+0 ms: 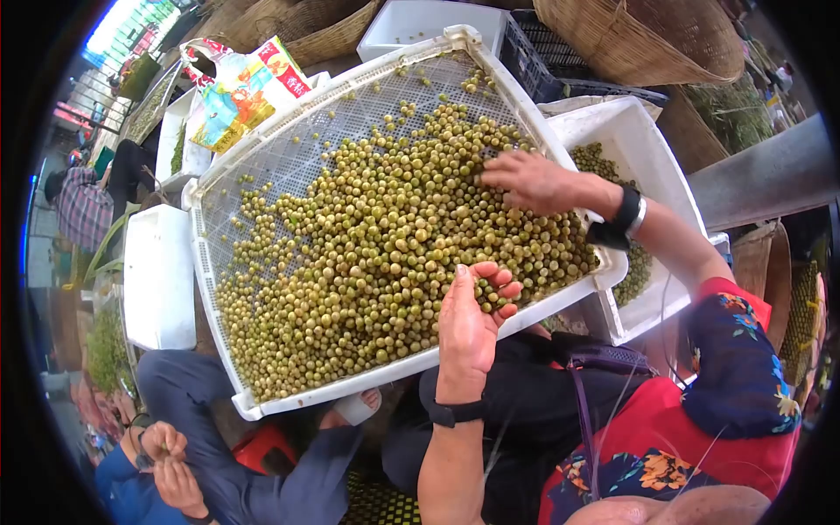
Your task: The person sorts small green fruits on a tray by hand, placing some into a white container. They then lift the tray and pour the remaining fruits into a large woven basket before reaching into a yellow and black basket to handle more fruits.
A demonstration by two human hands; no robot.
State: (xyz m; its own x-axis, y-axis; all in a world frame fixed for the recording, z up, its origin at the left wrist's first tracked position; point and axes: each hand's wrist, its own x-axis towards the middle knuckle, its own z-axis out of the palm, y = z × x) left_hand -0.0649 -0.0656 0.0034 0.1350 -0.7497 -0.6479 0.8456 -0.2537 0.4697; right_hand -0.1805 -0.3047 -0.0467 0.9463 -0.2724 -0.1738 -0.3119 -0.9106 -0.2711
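Many small round green-yellow fruits (385, 236) lie spread in a large white mesh-bottomed tray (324, 401). My left hand (477, 306) is palm up over the tray's near right edge, its fingers curled around a few green fruits. My right hand (534, 179) reaches palm down over the right part of the heap, fingers apart and slightly bent, their tips at the fruits. Whether it touches any fruit is unclear. Both wrists wear dark bands.
A white foam box (674, 188) with green fruits stands right of the tray. Another white box (159, 280), a colourful bag (249, 92) and wicker baskets (647, 39) surround it. At lower left a seated person's hands (175, 468) are close together, apart from mine.
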